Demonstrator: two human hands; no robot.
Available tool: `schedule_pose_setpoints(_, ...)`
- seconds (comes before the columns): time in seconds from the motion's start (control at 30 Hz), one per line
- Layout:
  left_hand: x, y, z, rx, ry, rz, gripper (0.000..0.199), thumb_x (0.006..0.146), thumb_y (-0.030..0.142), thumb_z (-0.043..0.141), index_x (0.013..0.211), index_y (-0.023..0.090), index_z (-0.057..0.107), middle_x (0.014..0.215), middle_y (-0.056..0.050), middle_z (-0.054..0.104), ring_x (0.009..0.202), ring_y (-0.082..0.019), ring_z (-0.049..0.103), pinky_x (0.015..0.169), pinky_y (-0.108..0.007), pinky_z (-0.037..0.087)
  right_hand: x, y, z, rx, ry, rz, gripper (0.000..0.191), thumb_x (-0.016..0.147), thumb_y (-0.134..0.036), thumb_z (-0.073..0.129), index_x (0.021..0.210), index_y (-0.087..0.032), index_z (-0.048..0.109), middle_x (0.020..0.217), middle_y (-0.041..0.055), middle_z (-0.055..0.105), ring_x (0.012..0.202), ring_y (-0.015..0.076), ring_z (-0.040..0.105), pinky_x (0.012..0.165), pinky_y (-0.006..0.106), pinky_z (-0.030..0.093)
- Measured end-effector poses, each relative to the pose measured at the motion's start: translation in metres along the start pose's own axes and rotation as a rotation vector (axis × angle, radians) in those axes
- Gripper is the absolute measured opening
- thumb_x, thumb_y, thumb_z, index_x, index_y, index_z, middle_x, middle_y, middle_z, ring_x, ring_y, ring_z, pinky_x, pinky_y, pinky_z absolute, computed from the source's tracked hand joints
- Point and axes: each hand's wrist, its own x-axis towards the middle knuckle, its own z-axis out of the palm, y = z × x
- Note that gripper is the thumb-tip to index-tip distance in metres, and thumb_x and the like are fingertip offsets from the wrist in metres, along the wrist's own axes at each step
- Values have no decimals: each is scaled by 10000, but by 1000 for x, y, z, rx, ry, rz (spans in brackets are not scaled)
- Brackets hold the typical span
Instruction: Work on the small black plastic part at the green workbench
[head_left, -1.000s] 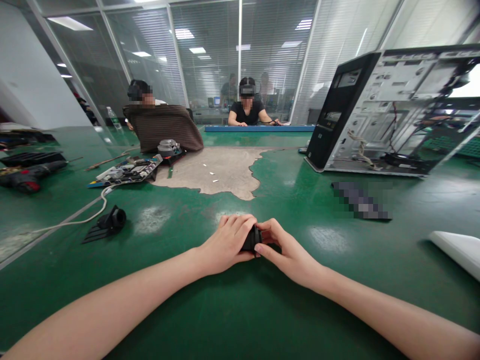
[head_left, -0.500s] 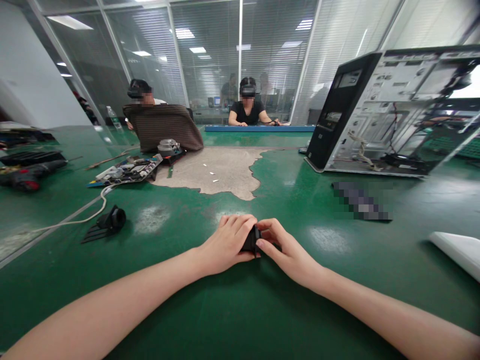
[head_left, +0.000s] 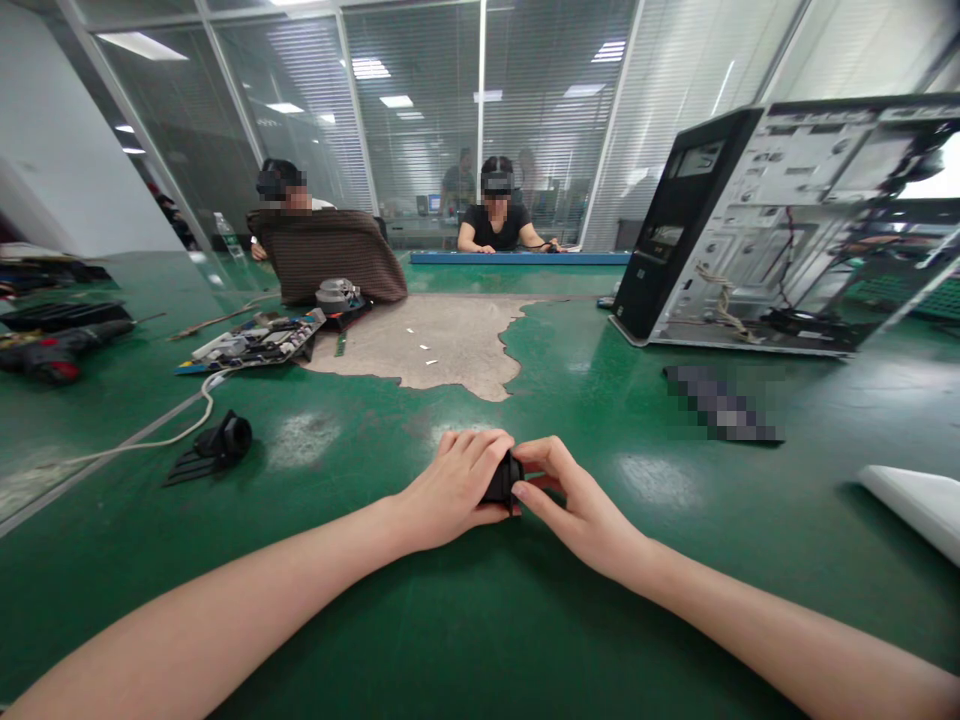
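Near the middle of the green table (head_left: 360, 620), my left hand (head_left: 454, 485) wraps over a small black part (head_left: 501, 482) and covers much of it. On the part's right side, the thumb and fingers of my right hand (head_left: 574, 500) pinch its edge. The part's far side is hidden under my left fingers. To the left lies another black piece with a round end and flat prongs (head_left: 225, 440), touched by neither hand.
An open computer case (head_left: 697, 230) stands at the right, with a dark blurred object (head_left: 724, 405) before it. A white object (head_left: 919, 500) is at the right edge. Circuit boards (head_left: 259, 340), a cable (head_left: 172, 440) and a drill (head_left: 60, 350) lie left. Two people sit beyond.
The black part's right end appears slightly turned between my hands. Both hands otherwise keep nearly the same place and grip.
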Motion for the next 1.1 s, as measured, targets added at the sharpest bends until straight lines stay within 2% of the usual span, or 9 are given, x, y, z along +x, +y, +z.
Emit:
schedule_pose_setpoints(0.17,-1,0,-1,-1,-4,-1,613,775,350,600,1240,160,249,1228,-141,444,1056,-286,436,844,-425,340,0,-4,-1,73,-56,81,194,859,-214,461,1049,-215,423,985,43,519,868,149,568,726,320,552)
schedule_pose_setpoints(0.27,-1,0,-2,5,-12,0,605,776,336,595,1241,158,249,1233,-142,439,1058,-288,437,846,-425,337,-2,-3,-2,52,-66,30,205,847,-196,486,1043,-223,436,970,29,521,900,153,563,779,332,535)
schedule_pose_setpoints(0.37,-1,-1,-2,12,-16,2,612,773,329,598,1241,151,247,1230,-142,440,1058,-287,434,845,-421,335,-3,-2,-2,-14,-37,-55,236,824,-184,522,1043,-236,451,1037,37,498,977,171,532,862,360,499)
schedule_pose_setpoints(0.47,0,0,-1,18,-7,1,618,771,351,603,1236,147,251,1227,-140,443,1052,-284,432,842,-416,334,-3,0,-2,-28,-4,-72,180,839,-221,500,1016,-231,471,1068,51,480,989,180,520,837,352,512)
schedule_pose_setpoints(0.6,0,0,0,14,2,-3,616,774,373,599,1234,149,256,1224,-138,448,1048,-277,434,842,-410,335,-1,-1,-1,65,3,19,140,846,-243,492,979,-222,457,994,34,497,894,154,558,741,312,542)
schedule_pose_setpoints(0.77,-1,-1,1,15,1,0,630,762,363,615,1233,145,258,1229,-139,446,1059,-278,428,849,-412,333,1,-5,-3,132,-41,144,210,839,-240,503,1028,-210,416,946,34,529,850,145,572,722,317,545)
schedule_pose_setpoints(1.0,-1,-1,0,7,1,4,614,768,321,591,1252,162,249,1229,-138,447,1064,-279,436,849,-420,336,-3,-1,-2,33,-28,-45,208,817,-208,533,1010,-236,457,1027,31,490,990,173,524,868,365,497)
schedule_pose_setpoints(1.1,-1,-1,0,4,6,-3,613,773,345,591,1250,164,252,1227,-139,448,1060,-286,439,844,-422,338,-2,1,-1,83,-11,-18,162,833,-237,511,989,-230,467,1009,29,476,922,156,547,790,322,533)
